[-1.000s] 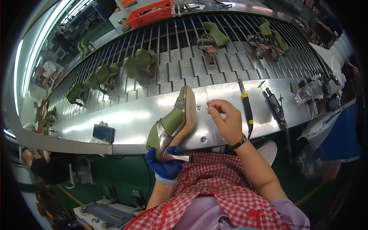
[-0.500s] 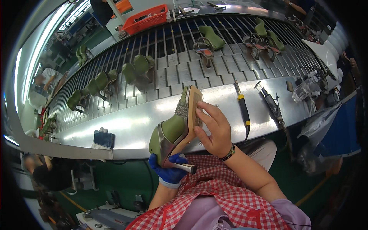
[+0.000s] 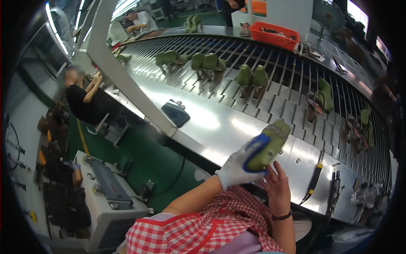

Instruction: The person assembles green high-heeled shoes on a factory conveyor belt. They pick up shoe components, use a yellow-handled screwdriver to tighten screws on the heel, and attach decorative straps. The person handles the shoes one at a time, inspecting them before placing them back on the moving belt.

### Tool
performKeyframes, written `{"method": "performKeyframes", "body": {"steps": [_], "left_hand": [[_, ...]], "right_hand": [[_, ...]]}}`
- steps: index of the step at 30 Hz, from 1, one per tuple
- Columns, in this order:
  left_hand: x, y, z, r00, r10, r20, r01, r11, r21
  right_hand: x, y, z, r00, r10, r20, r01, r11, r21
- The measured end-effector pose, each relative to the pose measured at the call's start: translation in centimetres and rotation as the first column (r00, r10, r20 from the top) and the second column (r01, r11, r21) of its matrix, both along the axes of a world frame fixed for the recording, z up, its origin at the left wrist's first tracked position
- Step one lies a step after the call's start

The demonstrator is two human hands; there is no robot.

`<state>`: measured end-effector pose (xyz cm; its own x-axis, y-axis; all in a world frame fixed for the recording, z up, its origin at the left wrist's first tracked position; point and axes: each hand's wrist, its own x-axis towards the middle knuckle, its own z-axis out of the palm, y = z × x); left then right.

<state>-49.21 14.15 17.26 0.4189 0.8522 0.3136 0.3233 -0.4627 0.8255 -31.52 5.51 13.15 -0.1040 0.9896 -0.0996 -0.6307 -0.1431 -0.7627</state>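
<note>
Above the metal table edge, my left hand (image 3: 237, 168), in a white glove with blue coating, grips a green high-heeled shoe (image 3: 270, 149). The shoe is tilted, its glittering band (image 3: 279, 132) toward the far side, and its heel is hidden from view. Just below and right of the shoe is my bare right hand (image 3: 279, 192), fingers stretched and apart, holding nothing. Whether its fingertips touch the shoe I cannot tell. To its right lies a pen-shaped tool (image 3: 314, 180) with a black and yellow handle.
Several green shoes (image 3: 206, 62) stand on a slatted metal conveyor (image 3: 230, 91) beyond the table. A phone (image 3: 176, 113) lies beside a slanted post (image 3: 127, 80). A red basket (image 3: 275, 36) sits at the back. Another person (image 3: 80, 95) works at far left.
My view has swung left. The shoe has been turned over from sole facing right to its upper showing, and my right hand has come off the sole.
</note>
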Motion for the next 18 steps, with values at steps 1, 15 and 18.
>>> {"method": "performKeyframes", "body": {"steps": [1,15,18], "left_hand": [[-0.1,0.0,1.2,0.973,-0.074,-0.219,0.093,0.992,0.08],[1.6,-1.2,-8.0,0.315,0.677,0.665,0.419,0.529,-0.738],[2.1,0.2,-6.0,0.022,0.804,0.595,0.654,0.439,-0.617]], "right_hand": [[-0.7,0.0,-0.5,0.999,0.024,-0.046,-0.025,1.0,-0.012],[-1.7,-0.3,-1.7,0.96,-0.271,-0.07,0.255,0.95,-0.181],[-2.6,-0.5,-1.0,0.958,-0.273,-0.087,0.263,0.959,-0.106]]}}
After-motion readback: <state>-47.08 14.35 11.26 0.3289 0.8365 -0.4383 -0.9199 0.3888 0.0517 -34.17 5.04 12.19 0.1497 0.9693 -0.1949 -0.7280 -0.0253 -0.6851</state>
